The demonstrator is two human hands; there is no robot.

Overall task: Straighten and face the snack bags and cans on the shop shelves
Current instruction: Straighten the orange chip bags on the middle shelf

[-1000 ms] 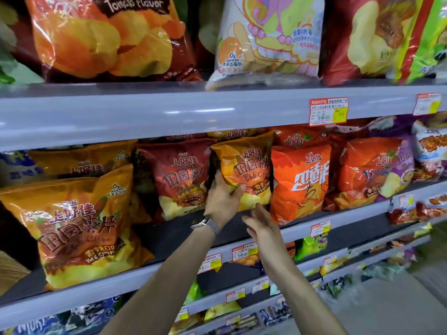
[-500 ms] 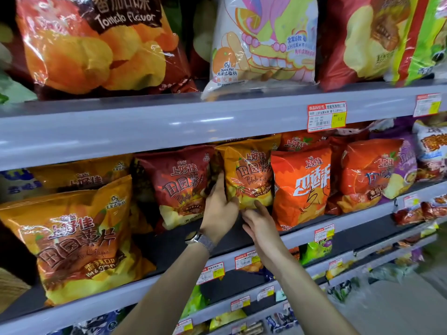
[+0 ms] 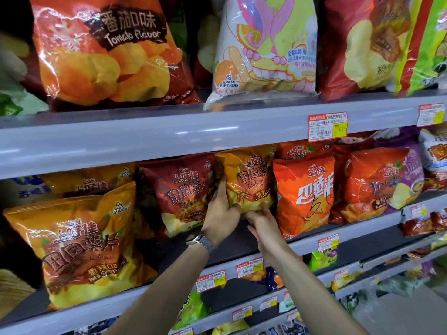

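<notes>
The yellow-orange foil chip bag [image 3: 249, 180] stands upright on the grey shelf [image 3: 377, 224]. Your left hand [image 3: 221, 213] grips its left edge; your right hand [image 3: 262, 222], directly at 6 o'clock, touches its base with straight fingers.

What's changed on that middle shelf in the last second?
The right hand came up to touch the bottom edge of the yellow bag, and the bag went back a little, beside the orange bag. The left hand still holds its left side. The red bag and the rest stayed put.
</notes>
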